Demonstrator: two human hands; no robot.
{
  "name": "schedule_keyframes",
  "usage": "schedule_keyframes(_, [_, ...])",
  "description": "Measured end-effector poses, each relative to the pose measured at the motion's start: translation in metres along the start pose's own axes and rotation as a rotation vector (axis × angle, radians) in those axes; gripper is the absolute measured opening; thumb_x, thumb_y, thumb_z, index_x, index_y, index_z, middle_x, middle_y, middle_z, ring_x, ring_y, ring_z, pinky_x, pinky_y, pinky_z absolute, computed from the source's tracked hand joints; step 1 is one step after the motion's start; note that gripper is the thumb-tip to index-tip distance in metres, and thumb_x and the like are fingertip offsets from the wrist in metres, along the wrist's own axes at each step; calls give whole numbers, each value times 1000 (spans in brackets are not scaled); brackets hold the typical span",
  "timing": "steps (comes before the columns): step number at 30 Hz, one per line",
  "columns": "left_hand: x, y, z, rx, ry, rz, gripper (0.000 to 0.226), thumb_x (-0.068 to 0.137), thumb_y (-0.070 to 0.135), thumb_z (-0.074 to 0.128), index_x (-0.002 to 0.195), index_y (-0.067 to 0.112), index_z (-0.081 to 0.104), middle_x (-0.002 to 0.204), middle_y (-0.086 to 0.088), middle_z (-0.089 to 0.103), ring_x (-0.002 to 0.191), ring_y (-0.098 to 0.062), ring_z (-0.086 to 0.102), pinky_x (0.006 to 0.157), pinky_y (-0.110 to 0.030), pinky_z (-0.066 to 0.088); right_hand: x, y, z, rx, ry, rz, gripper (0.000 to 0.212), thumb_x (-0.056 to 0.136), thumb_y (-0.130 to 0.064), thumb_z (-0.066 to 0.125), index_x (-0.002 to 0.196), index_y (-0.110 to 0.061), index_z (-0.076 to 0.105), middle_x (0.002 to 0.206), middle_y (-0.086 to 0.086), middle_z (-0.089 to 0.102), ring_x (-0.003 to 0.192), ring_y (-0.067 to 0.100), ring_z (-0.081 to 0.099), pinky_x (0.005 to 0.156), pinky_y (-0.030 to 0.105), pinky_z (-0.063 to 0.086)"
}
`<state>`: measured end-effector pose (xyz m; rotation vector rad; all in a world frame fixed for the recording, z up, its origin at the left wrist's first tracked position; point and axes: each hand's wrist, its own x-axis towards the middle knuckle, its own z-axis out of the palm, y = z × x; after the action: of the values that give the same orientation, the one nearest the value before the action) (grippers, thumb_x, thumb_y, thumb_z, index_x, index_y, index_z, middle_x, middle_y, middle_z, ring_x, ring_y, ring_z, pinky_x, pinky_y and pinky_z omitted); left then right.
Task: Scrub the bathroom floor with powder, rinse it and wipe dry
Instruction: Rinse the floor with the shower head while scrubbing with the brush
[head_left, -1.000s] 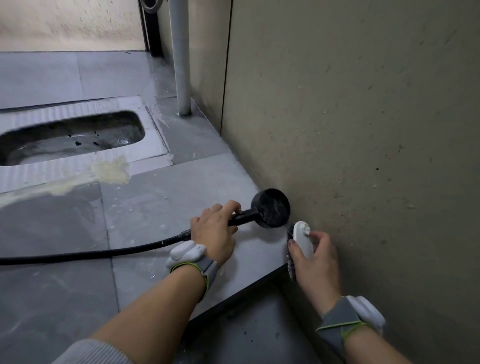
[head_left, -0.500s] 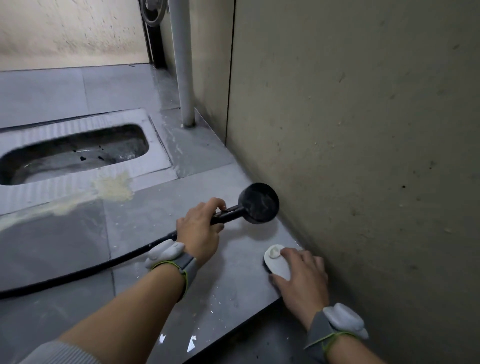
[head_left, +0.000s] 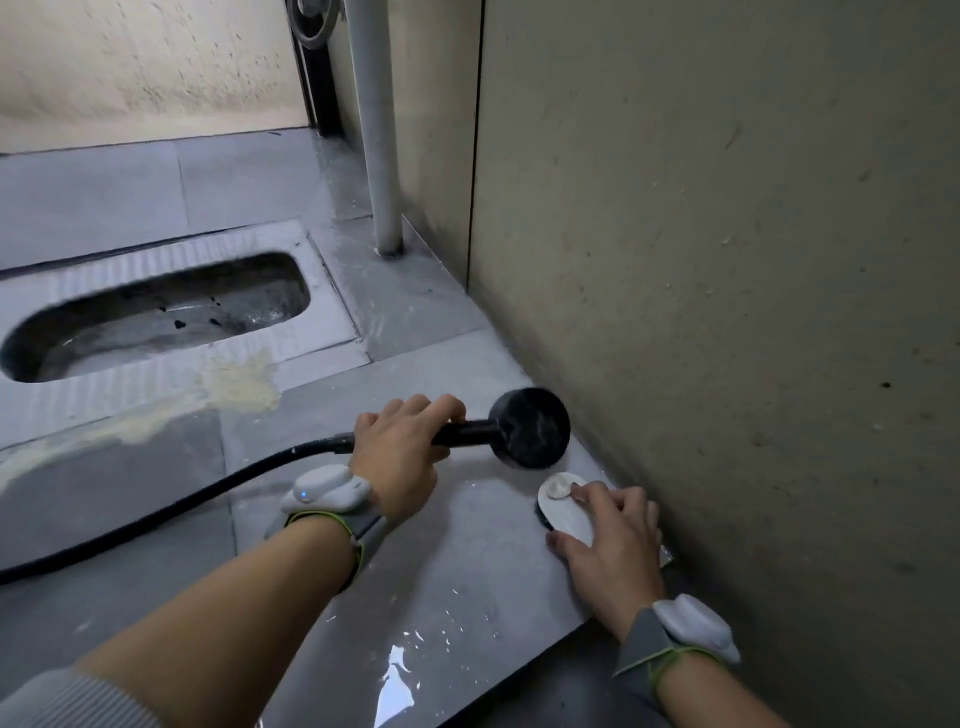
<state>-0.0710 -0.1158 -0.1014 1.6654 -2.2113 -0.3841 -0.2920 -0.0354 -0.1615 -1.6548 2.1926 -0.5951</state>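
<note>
Your left hand (head_left: 402, 457) is closed around the handle of the black shower head (head_left: 530, 427), whose hose (head_left: 156, 519) trails off to your left. The head's long axis runs left to right, and its round end points toward the wall (head_left: 727, 312). Your right hand (head_left: 605, 540) lies palm down, fingers wrapped over the white scrub brush (head_left: 563, 506), pressing it to the wet floor tile (head_left: 441, 571) just beside the foot of the wall. The shower head hangs close above and just behind the brush, so both tools share one patch in the corner. Whether water is running I cannot tell; no spray shows. A yellowish smear of powder (head_left: 239, 387) lies well to your left, by the squat pan (head_left: 156, 312). The left hand is nearer to it, so the scrubbing likely has to travel leftward, away from the wall.
</note>
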Motion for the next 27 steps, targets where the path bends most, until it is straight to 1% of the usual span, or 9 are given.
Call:
schedule_keyframes(4, [14,0,1,-185,96,-155,33,89,15,59,112,34,47,100,6,52,97,-22,45,81,-38,30,1,0,0,-6,6,4,44,71,-38,77,109,-31,57,104,-6,32,106,20,33,91,34,30])
schedule_keyframes(6, [21,5,4,-210,105,-134,33,88,16,60,112,34,48,99,7,53,98,-21,45,81,-38,30,2,0,0,-20,-6,7,43,72,-38,77,109,-33,55,105,-6,31,107,19,33,91,34,30])
schedule_keyframes(10, [33,13,11,-133,84,-19,31,88,16,60,109,35,48,98,9,52,96,-20,45,79,-34,26,0,-1,0,-16,-30,6,43,73,-40,74,109,-35,52,105,-7,30,107,18,33,93,33,30])
schedule_keyframes(12, [38,10,13,-81,77,-7,31,88,15,59,108,35,48,99,9,53,97,-20,45,78,-33,25,1,-1,0,-9,-35,8,42,73,-40,74,109,-35,52,105,-7,30,107,18,33,94,33,30])
schedule_keyframes(15, [43,-1,10,-66,114,-105,31,87,15,60,109,34,49,102,6,55,100,-24,47,78,-35,25,3,-1,1,-24,-31,4,43,73,-41,74,109,-36,52,104,-7,30,106,18,33,93,33,30])
schedule_keyframes(18, [45,-11,8,-152,180,-222,33,85,15,63,109,34,50,103,4,57,102,-26,50,82,-39,33,4,0,2,-26,-29,2,43,73,-43,74,109,-37,52,105,-7,29,106,18,33,93,33,30])
schedule_keyframes(20, [42,-14,7,-163,139,-203,32,86,15,62,108,35,49,102,5,57,100,-25,50,83,-40,34,6,0,3,-22,-38,11,43,73,-43,73,109,-37,51,106,-7,29,107,18,33,94,34,31])
schedule_keyframes(23, [27,-14,6,-116,54,-126,30,88,17,61,107,36,48,99,7,55,96,-23,48,80,-37,31,10,-5,4,-12,-39,20,42,74,-42,73,109,-36,51,108,-7,30,109,19,33,96,35,30])
schedule_keyframes(27, [-4,-17,6,-173,48,-154,31,88,18,61,107,38,47,98,7,56,94,-21,48,83,-40,35,11,-11,5,-20,-31,36,43,76,-42,72,112,-34,49,107,-6,28,111,21,32,94,34,28])
